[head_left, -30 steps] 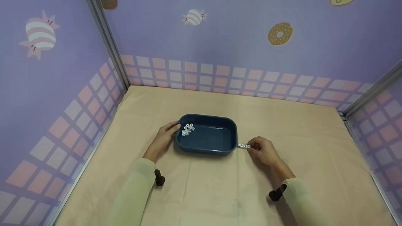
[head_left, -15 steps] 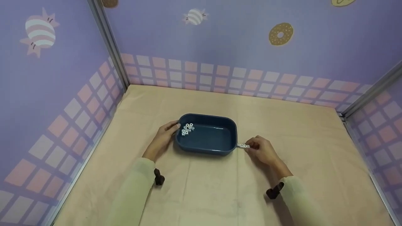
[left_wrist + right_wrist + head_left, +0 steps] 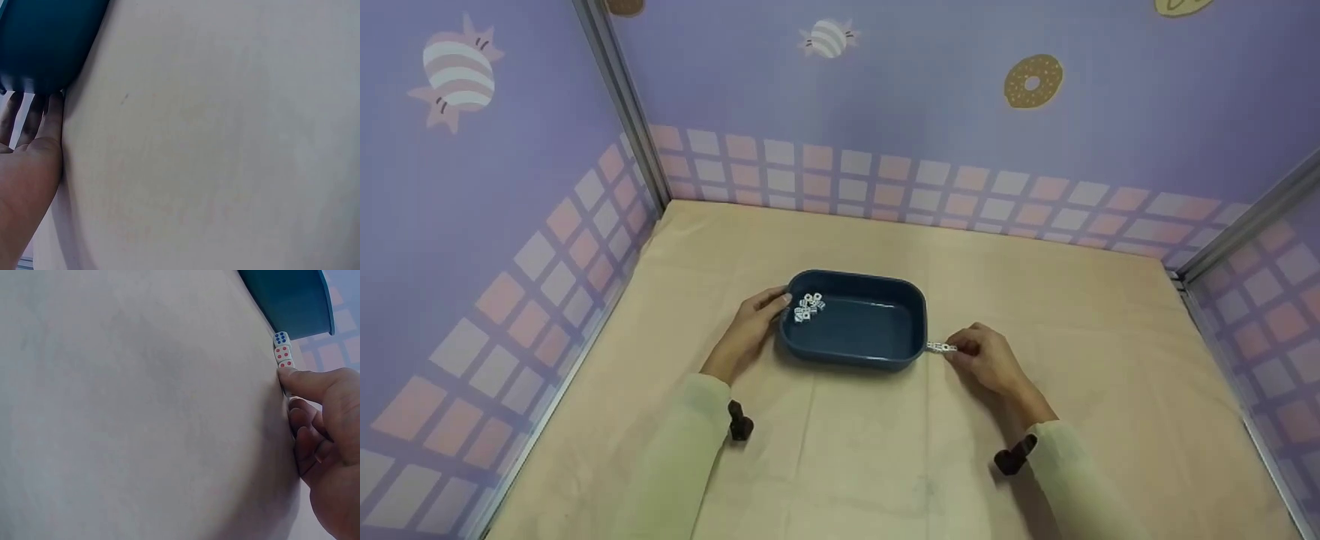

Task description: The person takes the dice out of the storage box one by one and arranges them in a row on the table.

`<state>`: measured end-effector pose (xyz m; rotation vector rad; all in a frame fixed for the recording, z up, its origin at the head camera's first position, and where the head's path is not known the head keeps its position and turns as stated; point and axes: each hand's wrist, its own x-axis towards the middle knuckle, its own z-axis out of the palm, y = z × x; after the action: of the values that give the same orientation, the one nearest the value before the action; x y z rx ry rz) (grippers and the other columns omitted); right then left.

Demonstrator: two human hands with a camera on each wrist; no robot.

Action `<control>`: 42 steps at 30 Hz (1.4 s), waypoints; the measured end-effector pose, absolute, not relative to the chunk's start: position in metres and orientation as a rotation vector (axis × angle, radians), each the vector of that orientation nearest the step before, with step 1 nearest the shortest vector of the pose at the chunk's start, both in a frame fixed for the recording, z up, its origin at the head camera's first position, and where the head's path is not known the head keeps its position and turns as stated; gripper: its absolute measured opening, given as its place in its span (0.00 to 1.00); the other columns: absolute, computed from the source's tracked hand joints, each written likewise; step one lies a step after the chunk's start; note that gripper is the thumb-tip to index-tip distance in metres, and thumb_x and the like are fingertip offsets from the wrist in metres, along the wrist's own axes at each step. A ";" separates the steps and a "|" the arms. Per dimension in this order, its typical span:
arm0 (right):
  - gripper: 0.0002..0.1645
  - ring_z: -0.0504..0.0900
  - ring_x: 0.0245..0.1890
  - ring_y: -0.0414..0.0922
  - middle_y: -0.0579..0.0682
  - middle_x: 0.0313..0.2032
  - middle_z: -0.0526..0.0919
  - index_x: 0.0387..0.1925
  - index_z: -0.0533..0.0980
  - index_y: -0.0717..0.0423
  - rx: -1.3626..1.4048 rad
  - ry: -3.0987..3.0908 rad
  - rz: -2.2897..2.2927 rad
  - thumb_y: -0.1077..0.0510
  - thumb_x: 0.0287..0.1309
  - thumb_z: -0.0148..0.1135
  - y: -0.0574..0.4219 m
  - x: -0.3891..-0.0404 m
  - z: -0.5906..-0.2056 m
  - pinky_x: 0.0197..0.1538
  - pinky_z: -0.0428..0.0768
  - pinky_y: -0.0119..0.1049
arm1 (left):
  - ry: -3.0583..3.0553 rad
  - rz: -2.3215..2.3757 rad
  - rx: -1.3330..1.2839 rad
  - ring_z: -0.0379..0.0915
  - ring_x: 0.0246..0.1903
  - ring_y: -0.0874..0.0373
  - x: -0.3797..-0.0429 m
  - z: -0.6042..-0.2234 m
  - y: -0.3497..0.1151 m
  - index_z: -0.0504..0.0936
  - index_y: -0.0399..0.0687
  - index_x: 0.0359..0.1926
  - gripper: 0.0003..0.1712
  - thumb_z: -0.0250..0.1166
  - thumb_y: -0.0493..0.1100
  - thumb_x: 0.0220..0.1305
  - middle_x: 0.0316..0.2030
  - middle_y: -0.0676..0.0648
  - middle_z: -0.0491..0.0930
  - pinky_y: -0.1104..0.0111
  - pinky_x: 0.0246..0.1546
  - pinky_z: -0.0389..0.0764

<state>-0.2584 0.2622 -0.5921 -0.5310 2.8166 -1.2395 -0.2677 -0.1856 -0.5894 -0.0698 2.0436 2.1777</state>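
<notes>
A dark blue rectangular dish [image 3: 859,330] stands on the cloth, with a small heap of white dice [image 3: 808,307] inside its left end. My left hand [image 3: 750,326] holds the dish's left end, thumb on the rim and the other fingers against the outside wall. To the right of the dish, my right hand [image 3: 988,360] pinches the near end of a short row of dice [image 3: 940,347]. In the right wrist view, the far die [image 3: 281,338], with blue pips, sits against the dish wall; red pips show on those behind it. Fingers hide the row's near end.
A beige cloth [image 3: 855,450] covers the table. Purple patterned walls [image 3: 922,97] rise at the back and both sides, with metal posts [image 3: 622,105] at the corners. Dark wrist-worn devices [image 3: 740,424] sit at both cuffs.
My right hand has shifted slightly left with the row of dice, toward the dish, then stayed nearly still. The left hand, dish and heap of dice look unchanged.
</notes>
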 end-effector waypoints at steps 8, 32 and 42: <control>0.10 0.77 0.38 0.46 0.51 0.40 0.80 0.45 0.88 0.54 -0.517 2.817 -1.228 0.64 0.62 0.76 0.264 -0.259 -0.590 0.41 0.76 0.36 | 2.076 2.155 -0.104 0.67 0.73 0.51 -0.268 -0.588 -0.184 0.73 0.47 0.75 0.31 0.63 0.54 0.79 0.73 0.45 0.72 0.61 0.75 0.68; 0.09 0.84 0.40 0.49 0.51 0.40 0.85 0.45 0.85 0.61 -0.822 2.847 -1.480 0.63 0.64 0.74 0.179 -0.276 -0.523 0.40 0.82 0.36 | 2.010 2.242 -0.036 0.68 0.73 0.49 -0.267 -0.588 -0.188 0.72 0.42 0.76 0.29 0.61 0.49 0.81 0.73 0.41 0.71 0.61 0.74 0.69; 0.12 0.84 0.41 0.44 0.51 0.41 0.84 0.47 0.85 0.62 -0.873 2.807 -1.449 0.61 0.65 0.74 0.109 -0.284 -0.532 0.45 0.86 0.38 | 2.044 2.215 -0.057 0.68 0.72 0.49 -0.267 -0.587 -0.182 0.74 0.41 0.74 0.28 0.62 0.48 0.80 0.72 0.41 0.73 0.60 0.74 0.68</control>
<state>-0.2843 0.1093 -0.5320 -0.8728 2.8069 -1.4488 -0.2670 -0.1820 -0.5870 -0.0568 2.0437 2.2149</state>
